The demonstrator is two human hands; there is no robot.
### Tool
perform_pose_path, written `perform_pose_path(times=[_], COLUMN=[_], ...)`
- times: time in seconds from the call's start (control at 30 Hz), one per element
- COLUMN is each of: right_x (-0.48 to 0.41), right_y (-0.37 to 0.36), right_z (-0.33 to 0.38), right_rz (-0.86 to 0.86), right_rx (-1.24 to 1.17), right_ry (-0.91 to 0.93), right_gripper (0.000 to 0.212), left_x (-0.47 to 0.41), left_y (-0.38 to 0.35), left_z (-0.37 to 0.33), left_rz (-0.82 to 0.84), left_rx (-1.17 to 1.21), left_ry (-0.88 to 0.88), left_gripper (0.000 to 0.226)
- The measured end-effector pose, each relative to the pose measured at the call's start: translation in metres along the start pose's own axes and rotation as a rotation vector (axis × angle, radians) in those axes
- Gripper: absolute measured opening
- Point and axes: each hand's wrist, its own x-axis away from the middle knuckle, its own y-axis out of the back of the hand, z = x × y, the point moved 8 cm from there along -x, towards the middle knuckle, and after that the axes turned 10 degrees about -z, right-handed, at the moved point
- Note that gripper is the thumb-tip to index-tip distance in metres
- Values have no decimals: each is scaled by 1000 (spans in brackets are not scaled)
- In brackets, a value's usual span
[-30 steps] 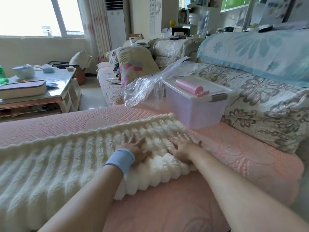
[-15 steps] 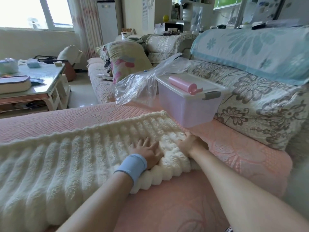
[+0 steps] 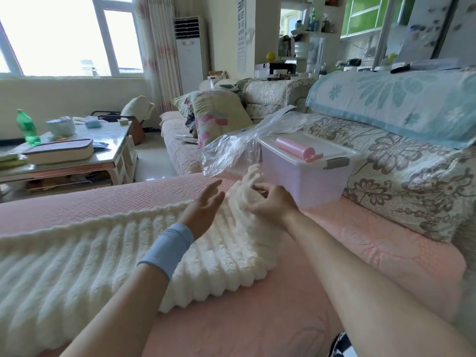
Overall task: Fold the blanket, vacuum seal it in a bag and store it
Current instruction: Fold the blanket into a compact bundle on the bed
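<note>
In the head view, the folding step is judged to be in hand. The white ribbed blanket (image 3: 103, 266) is laid as a long strip across the pink sofa seat (image 3: 373, 253), and its far end is raised off the seat. That end is pinched between the thumb and curled fingers of the right hand (image 3: 270, 199). The left hand (image 3: 203, 210) is held flat, fingers straight and together, just beside the raised end (whether the pile is touched cannot be told).

For the next move, the raised end would likely need to be carried back over the strip and its edges matched.

Counted: one blanket, one clear plastic bag (image 3: 231, 148) lying crumpled beyond it, one lidded storage box (image 3: 304, 181), one pink cylinder (image 3: 293, 146) on the lid, two hands.
</note>
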Motion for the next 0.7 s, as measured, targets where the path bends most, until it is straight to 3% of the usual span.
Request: perform_pose_path(times=[0.13,0.27,0.4,0.47,0.53,0.63,0.7], right_x=[47,77,61,50,43,40,45], right_y=[-58,-119,-126,-112,-98,-109,-133], right_z=[79,106,94,86,81,53,45], right_rz=[176,353,241,141,37,169,318], right_rx=[-78,-249,-304,-60,272,335,255], right_ry=[255,182,-53,-17,26,-135,-126], right_gripper=[66,68,61,53,58,68,64], left_x=[30,57,73,73,66,61,60], left_y=[52,97,107,92,81,68,66], left_z=[20,55,82,80,77,74,66], left_rz=[-67,-126,-124,-74,-49,7,16], left_rx=[356,516,334,302,277,205,113], left_ry=[277,474,606,621,583,521,458], left_gripper=[46,44,40,35,47,84,83])
